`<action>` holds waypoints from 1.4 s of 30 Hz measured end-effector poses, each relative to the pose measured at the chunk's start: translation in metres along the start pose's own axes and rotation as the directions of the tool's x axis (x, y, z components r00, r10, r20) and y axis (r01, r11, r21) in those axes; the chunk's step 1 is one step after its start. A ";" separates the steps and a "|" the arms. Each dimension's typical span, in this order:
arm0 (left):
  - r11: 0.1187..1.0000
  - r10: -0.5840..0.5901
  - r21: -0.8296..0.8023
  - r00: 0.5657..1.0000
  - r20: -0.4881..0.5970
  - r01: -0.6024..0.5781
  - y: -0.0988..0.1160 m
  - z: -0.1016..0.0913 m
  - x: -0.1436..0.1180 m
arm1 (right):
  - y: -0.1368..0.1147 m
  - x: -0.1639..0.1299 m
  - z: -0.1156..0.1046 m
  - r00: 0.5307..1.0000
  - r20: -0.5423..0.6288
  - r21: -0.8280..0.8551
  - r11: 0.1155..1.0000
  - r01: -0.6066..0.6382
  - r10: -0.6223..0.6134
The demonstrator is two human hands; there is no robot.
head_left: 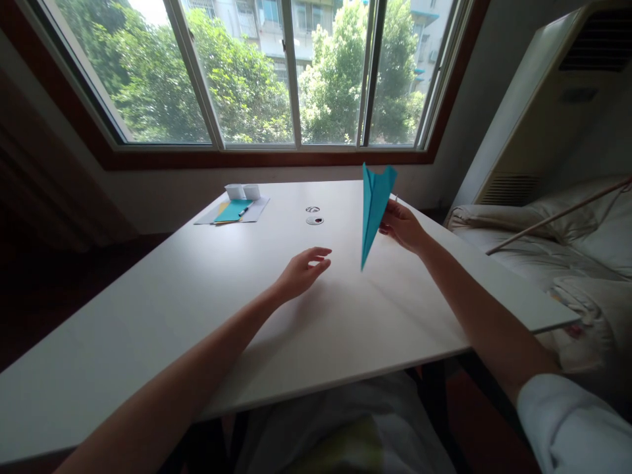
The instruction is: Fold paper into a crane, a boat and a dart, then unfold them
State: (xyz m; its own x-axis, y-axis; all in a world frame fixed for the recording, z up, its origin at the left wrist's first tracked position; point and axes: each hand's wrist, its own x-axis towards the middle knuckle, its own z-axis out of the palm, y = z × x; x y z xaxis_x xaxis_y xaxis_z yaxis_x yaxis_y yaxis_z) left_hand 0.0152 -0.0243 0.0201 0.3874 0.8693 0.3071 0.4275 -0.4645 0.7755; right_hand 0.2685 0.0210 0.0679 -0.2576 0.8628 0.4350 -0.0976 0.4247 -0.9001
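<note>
Right hand [402, 227] pinches the folded teal paper plane [374, 207] by its keel, nose down, above the white table [148, 316]. Left hand [301, 271] hovers empty, fingers loosely spread. Folding looks finished; a launch needs a level nose.

Paper plane [374, 209] above table [148, 316]; paper stack [232, 212] far left.

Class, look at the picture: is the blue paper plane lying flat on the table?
No, the right hand holds the paper plane up in the air, nose pointing down, above the white table.
</note>
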 end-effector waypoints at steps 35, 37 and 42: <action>0.655 -0.421 -0.708 0.905 -0.053 0.263 -0.001 -0.001 0.007 | 0.043 -0.023 0.075 0.853 -0.010 0.469 0.756 -0.457 0.522; 0.634 -0.416 -0.726 0.909 -0.029 0.267 0.000 -0.001 0.007 | 0.043 -0.023 0.074 0.855 0.008 0.447 0.763 -0.466 0.518; 0.785 -0.356 -0.561 0.932 -0.058 0.265 0.001 0.000 0.004 | 0.044 -0.023 0.074 0.853 0.030 0.359 0.791 -0.495 0.521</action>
State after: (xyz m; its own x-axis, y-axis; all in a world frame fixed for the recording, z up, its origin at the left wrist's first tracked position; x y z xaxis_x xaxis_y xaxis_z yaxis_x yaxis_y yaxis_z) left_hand 0.0168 -0.0210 0.0221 0.1611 0.9860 0.0422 -0.0198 -0.0395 0.9990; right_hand 0.1992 -0.0007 0.0161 -0.2992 0.9491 -0.0982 -0.2944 -0.1897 -0.9367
